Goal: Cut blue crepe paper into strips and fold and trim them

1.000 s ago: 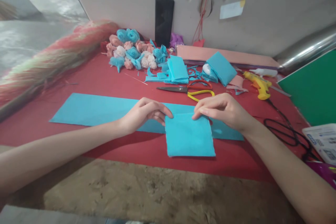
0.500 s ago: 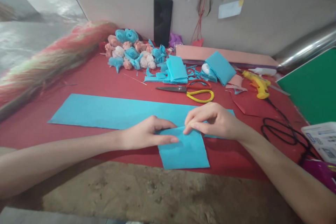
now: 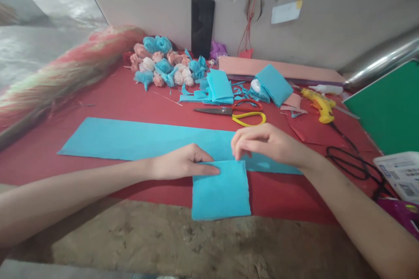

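Presently, head view: a red tabletop (image 3: pixel 131 100) across the middle of the frame, hands at centre, supplies in the upper half.
Left hand (image 3: pixel 186 161): centre of the frame, thumb laid over the square's upper left part, fingers partly hidden behind it; clamped on the square.
Right hand (image 3: pixel 262 144): right of centre, fingers curled, at the square's upper right corner; whether its fingertips meet, or touch the square, cannot be told.
Square (image 3: pixel 221 192): one, blue, soft-edged, lower centre, its lower edge over the brown surface (image 3: pixel 157 239) at the bottom of the frame.
Strip (image 3: pixel 124 137): one, blue, long, from left of centre to right of centre, passing behind both hands.
Scissors (image 3: pixel 229 112): one pair, blades to the left, one handle red, one yellow, just above the strip.
Stack (image 3: pixel 221 85): blue, folded, upper centre, with blue scraps (image 3: pixel 240 91) about it.
Packet (image 3: pixel 274 85): blue, tilted, right of the stack, beside a white round thing (image 3: pixel 255 85).
Flowers (image 3: pixel 163 67): a cluster in blue, pink and white, upper left of centre.
Black slab (image 3: pixel 202 26): upright, top centre, by the wall (image 3: pixel 147 0).
Glue gun (image 3: pixel 319 104): yellow, right side, black cord (image 3: pixel 353 150) looping below.
Green board (image 3: pixel 389 109): far right edge.
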`<state>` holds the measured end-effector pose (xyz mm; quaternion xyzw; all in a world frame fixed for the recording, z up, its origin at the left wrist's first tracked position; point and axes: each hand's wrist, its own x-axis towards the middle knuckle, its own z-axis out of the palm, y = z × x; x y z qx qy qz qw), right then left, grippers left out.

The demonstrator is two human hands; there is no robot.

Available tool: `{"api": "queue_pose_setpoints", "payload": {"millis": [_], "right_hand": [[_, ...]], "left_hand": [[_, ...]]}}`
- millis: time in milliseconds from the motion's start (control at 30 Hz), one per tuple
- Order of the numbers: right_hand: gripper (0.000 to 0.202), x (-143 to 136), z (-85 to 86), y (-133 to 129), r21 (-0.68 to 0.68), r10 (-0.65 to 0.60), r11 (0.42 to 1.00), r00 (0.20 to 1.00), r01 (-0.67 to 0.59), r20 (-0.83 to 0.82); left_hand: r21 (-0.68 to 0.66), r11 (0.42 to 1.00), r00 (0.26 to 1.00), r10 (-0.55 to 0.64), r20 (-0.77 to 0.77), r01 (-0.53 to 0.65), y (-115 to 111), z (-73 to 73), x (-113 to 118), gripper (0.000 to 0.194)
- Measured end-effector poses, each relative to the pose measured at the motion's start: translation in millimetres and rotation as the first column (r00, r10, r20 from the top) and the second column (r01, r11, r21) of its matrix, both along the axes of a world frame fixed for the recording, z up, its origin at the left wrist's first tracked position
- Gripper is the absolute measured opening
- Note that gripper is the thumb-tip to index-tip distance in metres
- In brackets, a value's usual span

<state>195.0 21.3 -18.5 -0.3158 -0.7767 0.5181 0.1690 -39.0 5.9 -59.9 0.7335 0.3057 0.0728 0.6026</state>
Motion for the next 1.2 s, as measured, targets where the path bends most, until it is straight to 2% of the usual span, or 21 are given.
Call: {"api": "queue_pose_setpoints", "payload": {"millis": [133, 300, 400, 533, 600, 667, 733, 767, 833, 900, 1000, 1100, 1200], "right_hand": [[0.028, -17, -2.9, -14, -0.089, 0.172, 0.982, 0.984, -0.167, 0.054], [0.031, -28, -9.1, -23, -0.056, 0.168, 0.985, 0.982, -0.163, 0.084], [0.033, -22, -5.7, -19, -0.053, 0.237, 0.971, 0.965, -0.233, 0.114], [0.038, 1, 7.2, -5, -0.154, 0.322, 0.941, 0.935, -0.3, 0.147], [0.039, 11, 11.3, 2, -0.168, 0.264, 0.955, 0.959, -0.245, 0.104], [0.037, 14, 11.4, 5, -0.117, 0.08, 0.99, 0.996, -0.074, 0.046], [0.032, 11, 8.3, 4, -0.091, -0.098, 0.991, 0.995, 0.099, 0.017], [0.029, 7, 6.2, 2, -0.103, -0.138, 0.985, 0.99, 0.14, 0.025], [0.024, -1, 2.7, -4, -0.144, -0.106, 0.983, 0.992, 0.116, 0.073], [0.023, -8, 0.9, -9, -0.129, -0.085, 0.987, 0.991, 0.097, 0.101], [0.025, -16, 0.5, -14, -0.02, -0.173, 0.984, 0.981, 0.175, 0.082], [0.024, -20, -1.7, -16, 0.034, -0.235, 0.972, 0.971, 0.234, 0.049], [0.024, -24, -7.0, -19, 0.082, -0.254, 0.965, 0.967, 0.25, 0.033]], "left_hand": [[0.022, 1.0, 1.0, -0.003, 0.005, 0.003, -1, 0.1, 0, 0.044], [0.019, 0.999, 0.999, -0.037, 0.007, 0.037, -1, 2.3, 1, 0.042], [-0.046, 0.998, 0.998, -0.049, 0.037, 0.051, -1, 3.1, 1, 0.041], [-0.115, 0.993, 0.999, 0.001, 0.053, 0.005, 1, 1.9, -1, 0.04], [-0.114, 0.993, 0.998, 0.037, 0.054, -0.03, 0, 0.7, -1, 0.042], [-0.102, 0.993, 0.995, 0.073, 0.067, -0.066, -1, -0.2, -1, 0.042], [-0.09, 0.987, 0.987, 0.139, 0.087, -0.131, -3, -0.8, 0, 0.043], [-0.094, 0.98, 0.978, 0.182, 0.098, -0.173, -4, -1.0, 0, 0.042], [-0.129, 0.96, 0.956, 0.265, 0.128, -0.249, -5, -1.2, 2, 0.038], [-0.178, 0.943, 0.936, 0.312, 0.164, -0.283, -6, -1.2, 3, 0.033], [-0.215, 0.94, 0.934, 0.306, 0.185, -0.265, -6, -1.0, 2, 0.029], [-0.232, 0.949, 0.95, 0.257, 0.178, -0.214, -8, -0.6, 2, 0.028], [-0.228, 0.934, 0.925, 0.321, 0.205, -0.274, -10, -0.2, 4, 0.02]]}}
